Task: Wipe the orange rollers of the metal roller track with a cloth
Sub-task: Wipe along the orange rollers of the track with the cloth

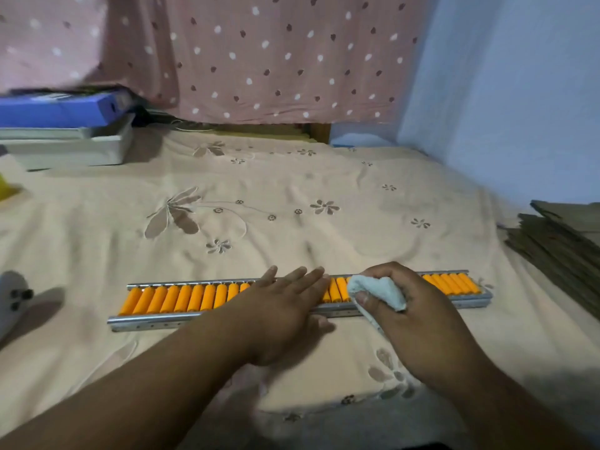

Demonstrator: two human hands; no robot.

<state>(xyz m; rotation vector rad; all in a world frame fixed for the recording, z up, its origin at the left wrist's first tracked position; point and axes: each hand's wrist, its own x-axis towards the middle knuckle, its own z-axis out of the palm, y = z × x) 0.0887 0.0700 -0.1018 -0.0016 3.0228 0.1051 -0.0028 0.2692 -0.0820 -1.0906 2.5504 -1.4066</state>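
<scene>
The metal roller track [156, 321] lies on the bedsheet [292, 206], long axis running left to right across the view. Left hand [285, 303] rests flat, fingers spread, on its middle. Right hand [406, 306], grip pinching a white cloth [376, 290], presses right of centre. Wiping appears under way; cleaned extent cannot be judged.

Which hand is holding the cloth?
The right hand grips the white cloth over the orange rollers. The left hand lies flat and empty on the track.
</scene>
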